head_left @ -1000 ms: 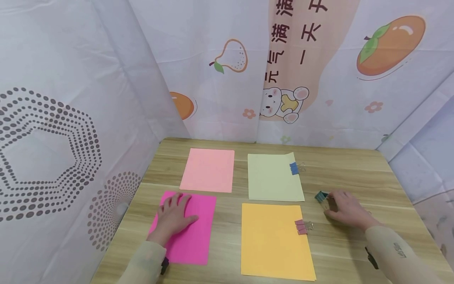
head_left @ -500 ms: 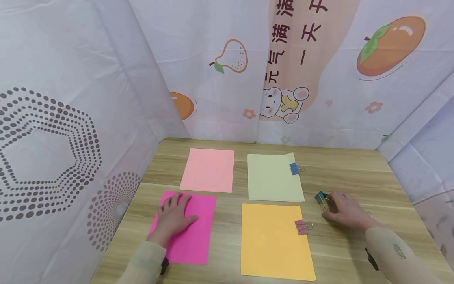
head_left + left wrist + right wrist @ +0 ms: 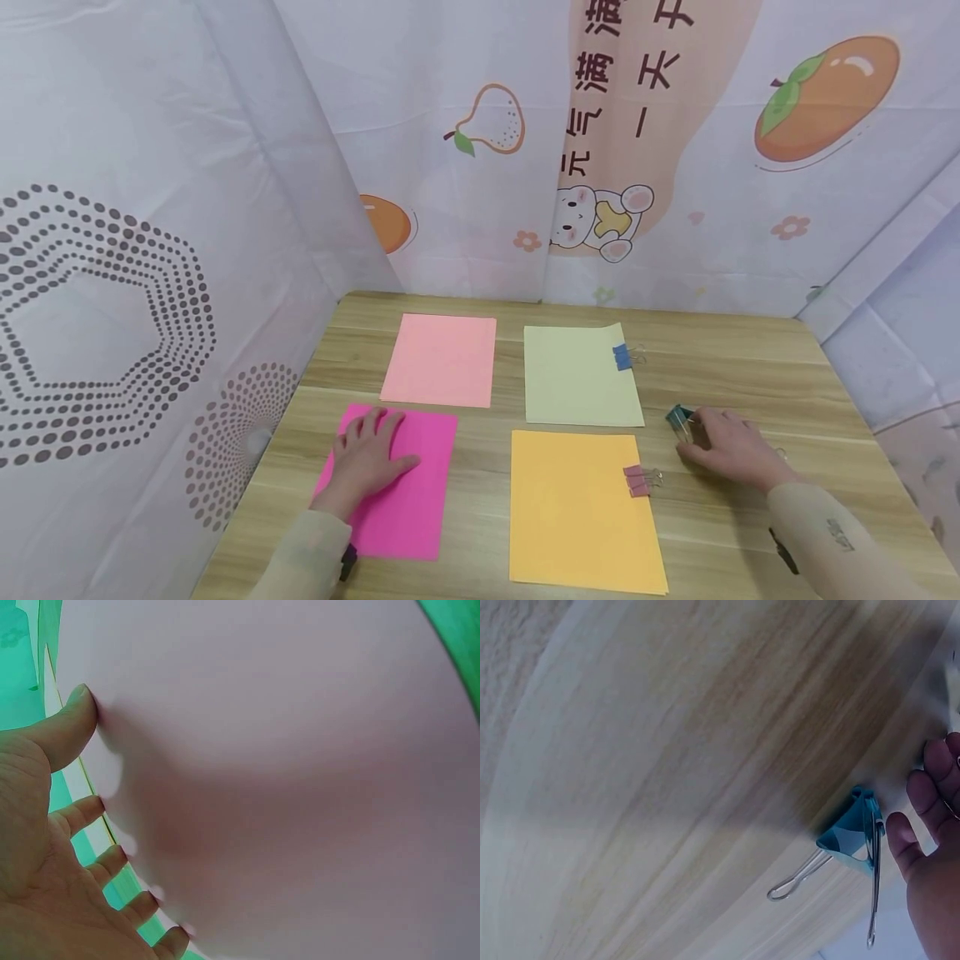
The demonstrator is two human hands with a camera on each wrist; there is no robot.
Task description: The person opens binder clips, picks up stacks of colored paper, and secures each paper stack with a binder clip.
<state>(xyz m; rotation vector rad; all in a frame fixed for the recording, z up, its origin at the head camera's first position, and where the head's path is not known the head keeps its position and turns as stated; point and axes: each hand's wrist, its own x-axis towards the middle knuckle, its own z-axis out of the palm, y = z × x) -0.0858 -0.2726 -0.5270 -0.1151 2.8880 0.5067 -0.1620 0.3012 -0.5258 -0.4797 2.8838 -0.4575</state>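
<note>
My left hand [image 3: 367, 454] lies spread on a bright pink sheet [image 3: 408, 500], fingers and thumb apart. In the left wrist view, the fingertips of the left hand [image 3: 45, 840] touch the paper, washed pale there. At the right, my right hand [image 3: 727, 446] rests low over the table beside a teal binder clip [image 3: 678, 417], with loosely bent fingers. Seen from the right wrist, the teal clip [image 3: 847, 832] has its wire handles spread, and the thumb of the right hand [image 3: 937, 832] is close to one handle. Its other fingers run partly out of frame.
A light pink stack [image 3: 438, 361] lies at the back left. A pale yellow stack [image 3: 577, 375] bears a blue binder clip [image 3: 622, 357]; an orange stack [image 3: 577, 508] bears a red one [image 3: 637, 481]. Another wire loop [image 3: 781, 453] shows behind the right wrist. Printed curtains hang beyond the table.
The right hand's thumb has shifted slightly left, and more of the teal clip's wire handle shows now. The left hand and the papers stay where they were.
</note>
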